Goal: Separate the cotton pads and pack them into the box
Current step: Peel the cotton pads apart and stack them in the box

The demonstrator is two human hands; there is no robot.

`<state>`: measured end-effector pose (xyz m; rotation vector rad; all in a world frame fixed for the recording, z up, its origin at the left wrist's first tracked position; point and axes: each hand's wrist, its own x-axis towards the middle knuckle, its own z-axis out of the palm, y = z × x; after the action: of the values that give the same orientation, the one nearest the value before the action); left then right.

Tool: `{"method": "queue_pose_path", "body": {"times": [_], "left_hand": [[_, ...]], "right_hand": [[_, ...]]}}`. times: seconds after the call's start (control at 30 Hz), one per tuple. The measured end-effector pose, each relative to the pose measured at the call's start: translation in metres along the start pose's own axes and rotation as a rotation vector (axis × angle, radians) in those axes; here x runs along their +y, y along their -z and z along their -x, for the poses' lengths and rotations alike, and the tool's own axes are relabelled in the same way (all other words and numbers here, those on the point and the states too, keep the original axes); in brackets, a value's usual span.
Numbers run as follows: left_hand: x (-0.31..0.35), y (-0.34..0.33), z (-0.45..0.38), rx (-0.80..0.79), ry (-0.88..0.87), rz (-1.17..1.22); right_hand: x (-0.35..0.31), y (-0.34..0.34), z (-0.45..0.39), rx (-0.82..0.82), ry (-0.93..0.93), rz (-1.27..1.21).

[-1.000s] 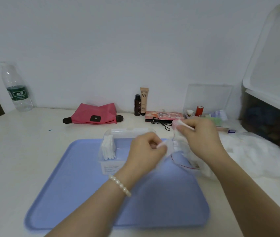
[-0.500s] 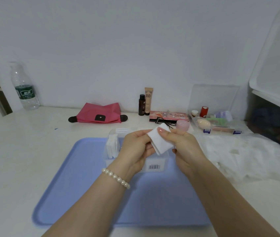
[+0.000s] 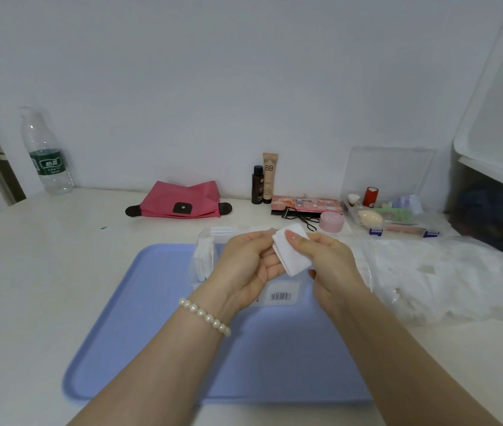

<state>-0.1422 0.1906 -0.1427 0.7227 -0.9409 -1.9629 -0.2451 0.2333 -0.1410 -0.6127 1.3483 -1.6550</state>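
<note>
Holding as half a second ago, both hands, left hand (image 3: 248, 261) and right hand (image 3: 325, 259), pinch the cotton pads (image 3: 292, 255) above the box (image 3: 210, 233); layers unseparated, packing pending.

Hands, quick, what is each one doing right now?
Left hand: fingers curled on the cotton pads.
Right hand: thumb pinching the same cotton pads.

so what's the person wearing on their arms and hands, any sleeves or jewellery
Both forearms are bare, with no sleeves in view. The left hand has a bracelet of round white pearl beads at the wrist. The right hand shows no jewellery, and its thumbnail looks pale pink and glossy.
</note>
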Motion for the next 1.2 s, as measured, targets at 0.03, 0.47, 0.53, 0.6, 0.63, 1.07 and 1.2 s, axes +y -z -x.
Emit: {"method": "queue_pose_path", "body": {"times": [0.03,0.47,0.53,0.6,0.63,1.07,1.2], "left_hand": [[0.001,0.000,0.000,-0.009,0.009,0.001],[0.000,0.005,0.001,0.021,-0.015,-0.075],[0.001,0.006,0.000,0.075,-0.023,-0.119],[-0.001,0.006,-0.001,0.114,-0.058,-0.178],[-0.002,0.007,-0.001,0.125,-0.087,-0.207],[-0.011,0.006,-0.001,0.063,-0.126,-0.419],[-0.006,0.007,0.002,0.066,-0.126,-0.390]], "right_hand": [[0.001,0.001,-0.001,0.003,0.010,0.017],[0.002,0.011,-0.011,-0.047,0.180,0.285],[-0.008,0.025,-0.017,0.018,0.414,0.711],[-0.024,0.034,-0.016,0.030,0.523,1.325],[-0.031,0.036,-0.015,0.009,0.489,1.607],[0.003,0.026,-0.033,0.256,0.235,2.564],[0.001,0.028,-0.039,0.132,0.425,2.420]]}}
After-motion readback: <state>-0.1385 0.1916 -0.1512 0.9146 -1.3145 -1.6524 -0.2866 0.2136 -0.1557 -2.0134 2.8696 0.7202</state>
